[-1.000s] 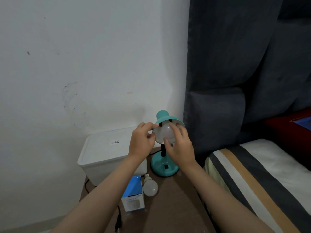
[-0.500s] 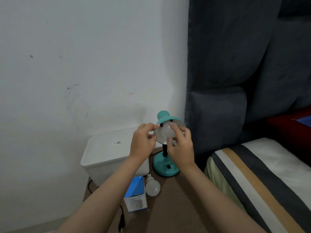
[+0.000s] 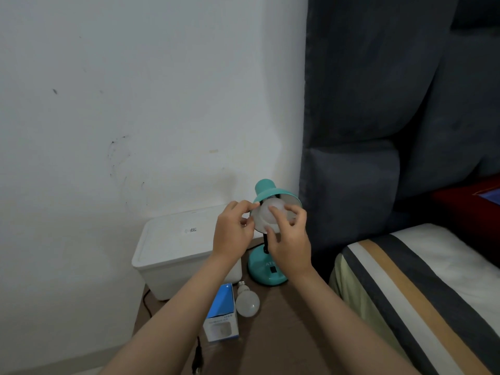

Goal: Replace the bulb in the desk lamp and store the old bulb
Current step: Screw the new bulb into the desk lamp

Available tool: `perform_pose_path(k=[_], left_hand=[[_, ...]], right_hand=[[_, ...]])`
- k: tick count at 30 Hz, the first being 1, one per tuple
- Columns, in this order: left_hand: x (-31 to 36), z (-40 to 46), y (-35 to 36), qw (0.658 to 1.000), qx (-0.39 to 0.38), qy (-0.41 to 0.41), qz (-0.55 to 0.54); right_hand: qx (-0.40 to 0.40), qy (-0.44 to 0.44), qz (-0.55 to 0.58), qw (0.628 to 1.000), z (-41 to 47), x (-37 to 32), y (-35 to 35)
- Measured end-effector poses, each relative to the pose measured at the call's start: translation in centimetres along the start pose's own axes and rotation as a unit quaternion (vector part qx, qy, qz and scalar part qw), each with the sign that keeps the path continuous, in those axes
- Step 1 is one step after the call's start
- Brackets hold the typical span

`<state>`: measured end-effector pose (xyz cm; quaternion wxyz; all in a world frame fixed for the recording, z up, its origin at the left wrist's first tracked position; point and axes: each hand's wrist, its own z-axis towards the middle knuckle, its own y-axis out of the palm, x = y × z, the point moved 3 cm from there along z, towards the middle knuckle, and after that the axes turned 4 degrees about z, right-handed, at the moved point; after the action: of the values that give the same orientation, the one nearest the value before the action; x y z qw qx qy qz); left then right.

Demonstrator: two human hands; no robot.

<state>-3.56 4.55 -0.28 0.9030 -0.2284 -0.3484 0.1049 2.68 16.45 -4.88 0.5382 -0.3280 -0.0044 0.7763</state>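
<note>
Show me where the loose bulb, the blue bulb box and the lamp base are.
loose bulb [image 3: 248, 304]: head view, on its white globe.
blue bulb box [image 3: 222, 303]: head view, on its blue top face.
lamp base [image 3: 266, 269]: head view, on its teal dome beside the switch.

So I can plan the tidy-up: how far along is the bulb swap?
One bulb already lies loose on the table beside the blue box. The right hand grips the bulb in the shade while the left hand steadies the shade's rim. Storing the old bulb remains.

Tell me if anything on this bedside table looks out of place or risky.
A loose bulb lies on its side on the table beside the blue box, free to roll. The lamp's plug lies unplugged at the table's near edge.
</note>
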Motion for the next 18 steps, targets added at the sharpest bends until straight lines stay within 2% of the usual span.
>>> perform_pose_path(k=[9,13,18], left_hand=[[-0.09,-0.16,0.21,1.0,-0.005,0.002,0.008],[-0.04,-0.33,0.19,1.0,-0.006,0.003,0.005],[0.11,-0.18,0.14,1.0,0.002,-0.002,0.007]], right_hand=[[0.033,0.1,0.003,0.994,0.75,0.25,-0.31],[0.022,0.077,0.05,0.996,0.59,0.3,-0.24],[-0.005,0.051,0.003,0.999,0.65,0.32,-0.5]])
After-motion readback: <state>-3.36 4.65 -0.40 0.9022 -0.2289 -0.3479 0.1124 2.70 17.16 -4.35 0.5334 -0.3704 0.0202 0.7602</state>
